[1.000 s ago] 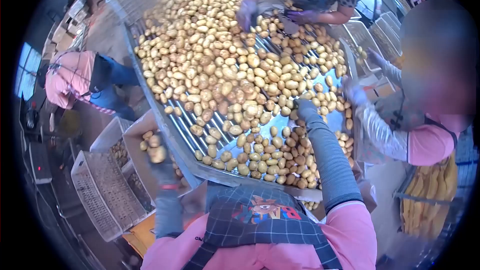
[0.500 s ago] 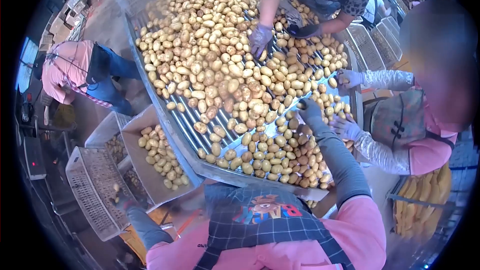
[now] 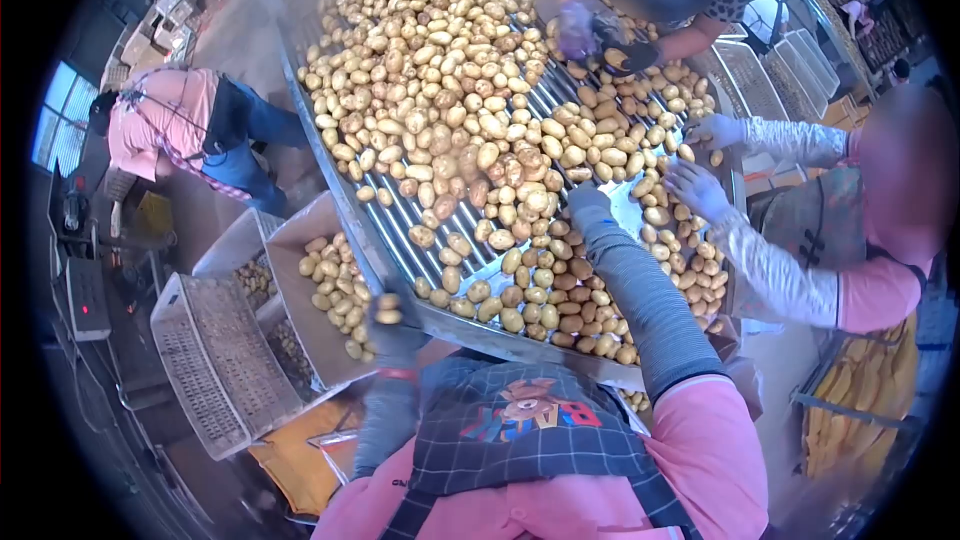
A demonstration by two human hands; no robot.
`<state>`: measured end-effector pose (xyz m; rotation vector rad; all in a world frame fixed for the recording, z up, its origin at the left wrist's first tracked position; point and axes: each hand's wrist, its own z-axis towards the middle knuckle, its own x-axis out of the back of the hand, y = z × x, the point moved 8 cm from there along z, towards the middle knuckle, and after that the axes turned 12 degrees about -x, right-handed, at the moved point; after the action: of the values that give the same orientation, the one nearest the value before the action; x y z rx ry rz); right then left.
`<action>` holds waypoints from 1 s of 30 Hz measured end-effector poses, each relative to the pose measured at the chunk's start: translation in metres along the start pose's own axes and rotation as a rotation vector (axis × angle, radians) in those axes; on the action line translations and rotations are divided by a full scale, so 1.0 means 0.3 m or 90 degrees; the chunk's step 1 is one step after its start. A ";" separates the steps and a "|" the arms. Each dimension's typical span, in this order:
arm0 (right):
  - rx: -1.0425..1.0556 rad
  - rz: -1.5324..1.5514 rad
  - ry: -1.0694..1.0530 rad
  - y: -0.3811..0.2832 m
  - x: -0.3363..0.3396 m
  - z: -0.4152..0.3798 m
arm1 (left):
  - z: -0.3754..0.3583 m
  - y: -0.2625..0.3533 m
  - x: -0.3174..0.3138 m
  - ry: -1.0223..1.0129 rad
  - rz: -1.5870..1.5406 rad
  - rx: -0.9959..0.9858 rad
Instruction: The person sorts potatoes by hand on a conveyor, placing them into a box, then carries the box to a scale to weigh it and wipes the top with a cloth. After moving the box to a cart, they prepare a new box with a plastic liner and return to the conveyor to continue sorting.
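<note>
My left hand [image 3: 398, 330], in a dark glove, is at the near left edge of the sorting table [image 3: 480, 330], beside the cardboard box. A potato [image 3: 388, 302] shows against its fingers, which are curled around it. My right hand [image 3: 590, 205], in a grey glove, reaches far over the table into the potatoes [image 3: 545, 285]. Its fingers point away from me, and whatever they touch is hidden. A large heap of potatoes [image 3: 430, 70] covers the metal rollers [image 3: 400, 240] beyond.
A cardboard box [image 3: 300, 230] of potatoes and a white plastic crate [image 3: 210, 370] stand at left. Across the table, a person's gloved hand [image 3: 577, 30] sorts potatoes. Another person's gloved hands [image 3: 700, 190] work at right. Someone in pink [image 3: 165, 120] bends over at far left.
My left hand has come from above the white crate, rightward and up to the table edge, with a potato in it. My right hand has shifted slightly left. The view has turned a little.
</note>
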<state>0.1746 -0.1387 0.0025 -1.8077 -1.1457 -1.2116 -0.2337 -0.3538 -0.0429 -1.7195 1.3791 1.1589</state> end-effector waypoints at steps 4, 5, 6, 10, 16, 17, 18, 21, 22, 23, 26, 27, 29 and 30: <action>-0.012 0.091 -0.004 0.167 -0.018 0.070 | -0.166 -0.340 -0.186 -0.076 0.299 0.045; -0.022 0.244 -0.098 0.213 -0.041 0.054 | -0.169 -0.312 -0.196 -0.285 0.859 -0.143; -0.018 0.286 -0.064 0.253 -0.052 0.051 | -0.204 -0.346 -0.229 -0.497 1.400 -0.372; 0.008 0.351 0.067 0.209 0.077 -0.012 | -0.196 -0.305 -0.220 -0.571 1.534 -0.377; 0.013 0.251 0.021 0.008 -0.109 0.143 | -0.140 -0.316 -0.017 0.078 0.254 0.156; 0.010 0.240 -0.042 0.010 -0.185 0.128 | -0.253 -0.467 -0.227 -0.090 0.061 0.363; -0.038 0.281 -0.021 0.040 -0.185 0.077 | -0.277 -0.495 -0.222 -0.071 0.074 0.401; -0.087 0.402 0.020 0.087 -0.155 -0.032 | -0.289 -0.563 -0.194 0.082 -0.088 0.474; -0.075 0.410 -0.003 0.069 -0.221 -0.014 | -0.263 -0.562 -0.148 0.159 -0.112 0.448; -0.063 0.421 -0.030 0.058 -0.238 -0.022 | -0.269 -0.581 -0.163 0.238 -0.131 0.417; -0.150 0.421 -0.114 0.110 -0.281 -0.069 | -0.226 -0.564 -0.061 0.242 -0.135 0.467; -0.188 0.448 -0.123 0.126 -0.281 -0.080 | -0.202 -0.554 -0.028 0.389 -0.349 0.472; -0.245 0.497 -0.114 0.171 -0.231 -0.106 | -0.275 -0.631 -0.125 0.299 -0.161 0.488; -0.153 0.426 -0.117 0.165 -0.168 -0.134 | -0.309 -0.663 -0.178 0.205 0.006 0.483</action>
<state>0.1968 -0.2079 -0.0335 -2.2646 -0.4129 -0.8142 -0.0220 -0.3653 0.0347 -1.3552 1.7223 0.2717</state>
